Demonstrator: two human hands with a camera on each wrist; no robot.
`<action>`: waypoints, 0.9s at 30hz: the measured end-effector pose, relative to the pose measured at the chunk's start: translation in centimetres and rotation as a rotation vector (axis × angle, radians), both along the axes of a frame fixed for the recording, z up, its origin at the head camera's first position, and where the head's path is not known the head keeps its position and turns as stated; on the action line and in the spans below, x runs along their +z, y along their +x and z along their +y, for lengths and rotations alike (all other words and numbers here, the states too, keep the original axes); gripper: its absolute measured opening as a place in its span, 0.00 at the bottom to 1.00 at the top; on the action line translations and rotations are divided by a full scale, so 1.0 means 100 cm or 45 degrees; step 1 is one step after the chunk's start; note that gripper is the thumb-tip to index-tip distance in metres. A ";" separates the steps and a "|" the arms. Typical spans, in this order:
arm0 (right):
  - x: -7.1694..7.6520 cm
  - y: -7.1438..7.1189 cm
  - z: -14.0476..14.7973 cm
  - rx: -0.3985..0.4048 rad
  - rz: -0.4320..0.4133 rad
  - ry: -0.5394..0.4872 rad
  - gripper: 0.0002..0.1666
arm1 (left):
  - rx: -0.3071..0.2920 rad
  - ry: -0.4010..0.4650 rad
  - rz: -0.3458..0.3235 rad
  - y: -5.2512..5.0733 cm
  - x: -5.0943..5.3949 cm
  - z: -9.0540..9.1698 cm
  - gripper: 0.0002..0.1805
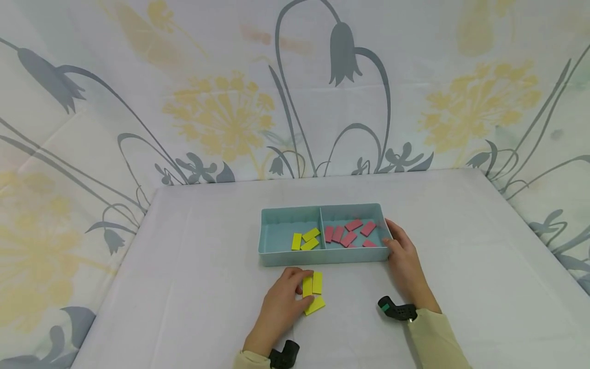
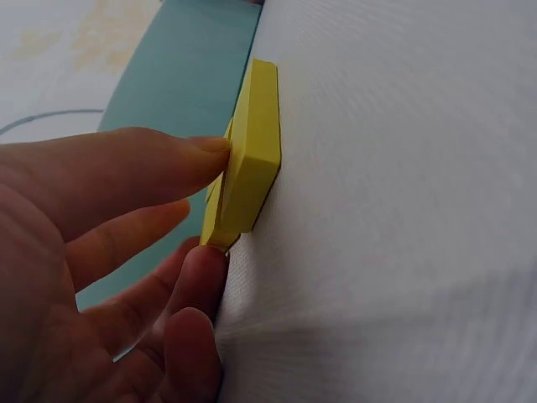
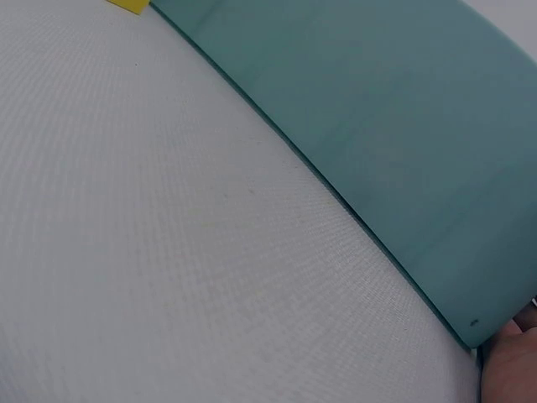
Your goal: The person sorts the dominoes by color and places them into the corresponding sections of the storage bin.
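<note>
My left hand (image 1: pixel 286 302) pinches a yellow rectangular block (image 1: pixel 307 286) lying on the table just in front of a blue-green divided box (image 1: pixel 322 257). Two more yellow blocks lie against it, one upright block (image 1: pixel 317 283) on its right and one slanted block (image 1: pixel 315 306) below. In the left wrist view, the thumb (image 2: pixel 168 164) touches the yellow pieces from one side, with the fingertips lower down. My right hand (image 1: pixel 405 259) grips the box's right end, thumb at the rim. Its fingers are mostly hidden in the right wrist view.
The box's left compartment has several yellow blocks (image 1: pixel 296 241) near the divider (image 1: pixel 322 228). Several pink blocks (image 1: pixel 349 239) lie scattered in the right compartment. A white cloth (image 1: pixel 203 287) covers the table, and a flower-patterned curtain (image 1: pixel 304 102) stands behind it.
</note>
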State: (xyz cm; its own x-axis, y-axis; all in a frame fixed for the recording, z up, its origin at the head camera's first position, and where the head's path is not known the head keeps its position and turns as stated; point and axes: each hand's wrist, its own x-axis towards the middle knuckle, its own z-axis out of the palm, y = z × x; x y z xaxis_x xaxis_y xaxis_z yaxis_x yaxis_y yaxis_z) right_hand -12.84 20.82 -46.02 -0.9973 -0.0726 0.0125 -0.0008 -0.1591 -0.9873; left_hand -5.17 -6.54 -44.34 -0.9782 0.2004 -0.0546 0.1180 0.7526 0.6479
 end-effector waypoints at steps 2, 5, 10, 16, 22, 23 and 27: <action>0.000 0.000 0.000 -0.001 0.002 0.004 0.29 | 0.006 -0.005 -0.002 0.000 0.001 0.000 0.25; 0.000 0.000 0.000 -0.002 -0.001 0.012 0.29 | 0.016 0.001 -0.017 0.001 0.003 0.000 0.24; 0.000 0.001 -0.001 0.000 -0.002 0.006 0.29 | 0.011 0.019 -0.050 0.002 0.004 -0.001 0.23; 0.001 0.002 -0.001 0.004 0.003 0.000 0.29 | 0.011 0.045 -0.079 0.003 0.006 -0.002 0.17; 0.002 0.002 -0.002 0.012 0.011 -0.012 0.29 | 0.016 0.042 -0.058 0.004 0.007 -0.001 0.12; 0.002 0.002 -0.002 0.013 0.012 -0.014 0.30 | 0.013 0.040 -0.056 0.004 0.008 -0.001 0.12; 0.002 0.002 -0.002 0.014 0.009 -0.016 0.30 | 0.004 0.013 -0.052 0.006 0.010 -0.001 0.11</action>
State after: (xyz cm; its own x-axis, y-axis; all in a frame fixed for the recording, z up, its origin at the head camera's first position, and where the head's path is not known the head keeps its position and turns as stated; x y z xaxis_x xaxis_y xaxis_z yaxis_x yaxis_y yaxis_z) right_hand -12.62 20.64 -45.79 -0.9963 -0.0837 0.0206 -0.0059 -0.1718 -0.9851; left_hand -4.62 -6.60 -43.36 -0.9758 0.1983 -0.0927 0.0890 0.7463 0.6596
